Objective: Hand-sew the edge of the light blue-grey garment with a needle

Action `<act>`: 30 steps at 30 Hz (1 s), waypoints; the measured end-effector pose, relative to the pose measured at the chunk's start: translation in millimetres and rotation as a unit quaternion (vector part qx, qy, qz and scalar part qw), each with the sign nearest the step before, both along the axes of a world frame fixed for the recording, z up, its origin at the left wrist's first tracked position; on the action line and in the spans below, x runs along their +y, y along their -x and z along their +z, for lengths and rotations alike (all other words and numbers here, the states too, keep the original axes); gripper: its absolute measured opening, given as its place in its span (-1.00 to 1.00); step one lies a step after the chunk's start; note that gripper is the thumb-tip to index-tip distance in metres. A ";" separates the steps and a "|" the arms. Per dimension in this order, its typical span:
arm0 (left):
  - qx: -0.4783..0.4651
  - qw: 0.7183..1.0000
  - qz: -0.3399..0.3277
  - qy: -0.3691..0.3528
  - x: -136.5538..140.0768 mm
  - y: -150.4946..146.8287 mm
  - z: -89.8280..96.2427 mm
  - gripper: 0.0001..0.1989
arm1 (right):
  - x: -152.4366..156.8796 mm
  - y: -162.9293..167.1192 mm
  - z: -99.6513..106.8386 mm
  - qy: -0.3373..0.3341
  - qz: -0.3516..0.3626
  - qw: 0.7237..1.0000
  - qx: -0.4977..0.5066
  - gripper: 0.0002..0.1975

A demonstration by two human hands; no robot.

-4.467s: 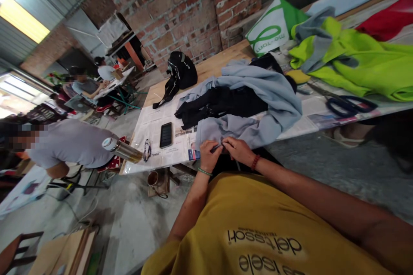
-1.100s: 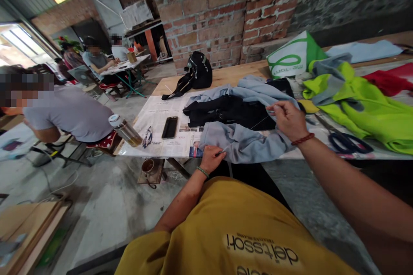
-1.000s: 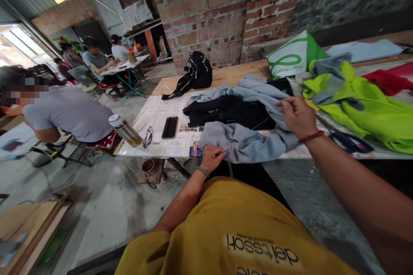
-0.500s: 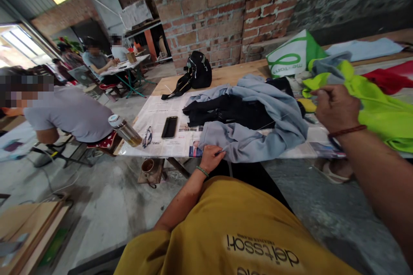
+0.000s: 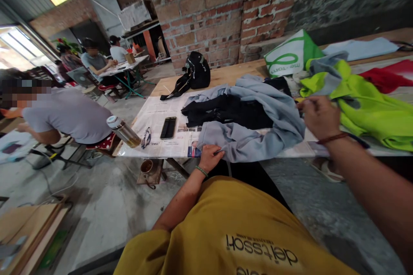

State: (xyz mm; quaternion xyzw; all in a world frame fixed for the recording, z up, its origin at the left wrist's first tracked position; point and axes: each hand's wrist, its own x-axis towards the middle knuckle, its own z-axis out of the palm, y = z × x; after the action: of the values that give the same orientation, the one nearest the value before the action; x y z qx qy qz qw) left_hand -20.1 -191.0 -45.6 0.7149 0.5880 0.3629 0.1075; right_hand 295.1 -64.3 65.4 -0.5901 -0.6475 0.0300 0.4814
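My left hand (image 5: 210,157) is closed on the near edge of a grey garment (image 5: 248,137) at the table's front edge. The garment is heaped and curves around a black cloth (image 5: 232,111). Raised to the right of the heap, my right hand (image 5: 320,116) has its thumb and fingers pinched together. Whatever the pinch holds, if anything, is too small to make out. Beyond the right hand lies a bright yellow-green garment (image 5: 371,103) with grey parts.
On the newspaper-covered table (image 5: 155,109) are a phone (image 5: 168,127), glasses (image 5: 146,138) and a clear bottle (image 5: 125,131). Behind them sits a black bag (image 5: 198,70); a green and white bag (image 5: 287,58) stands farther right. A co-worker (image 5: 67,114) sits to the left.
My right hand has moved left and slightly down, closer to the grey garment, still pinched. My left hand keeps its grip on the garment's edge.
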 end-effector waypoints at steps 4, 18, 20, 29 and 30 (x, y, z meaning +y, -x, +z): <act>-0.010 1.000 -0.003 0.016 1.9 0.8 2.0 -0.92 | -22.2 66.2 -42.8 0.069 0.196 0.977 0.052 -0.85; -0.083 0.995 -0.042 0.041 4.8 3.3 9.7 -0.88 | -46.5 158.5 -96.4 0.143 0.324 0.935 -0.018 -0.79; -0.078 0.994 -0.050 0.062 7.5 5.7 16.9 -0.88 | -41.3 153.6 -95.7 0.125 0.302 0.944 -0.039 -0.78; 0.251 0.964 0.020 0.085 20.0 14.5 48.4 -0.84 | -25.6 117.1 -102.2 0.099 0.239 0.965 -0.046 -0.74; 0.267 0.958 0.027 0.105 20.0 14.3 47.8 -0.81 | -25.9 115.1 -104.6 0.099 0.236 0.966 -0.038 -0.73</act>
State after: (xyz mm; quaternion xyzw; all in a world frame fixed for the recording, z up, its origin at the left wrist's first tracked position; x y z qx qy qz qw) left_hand -34.3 -171.0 2.2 0.7543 0.6491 0.0979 0.0109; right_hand 179.9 -90.2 -39.3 -0.4661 -0.7799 0.1842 0.3750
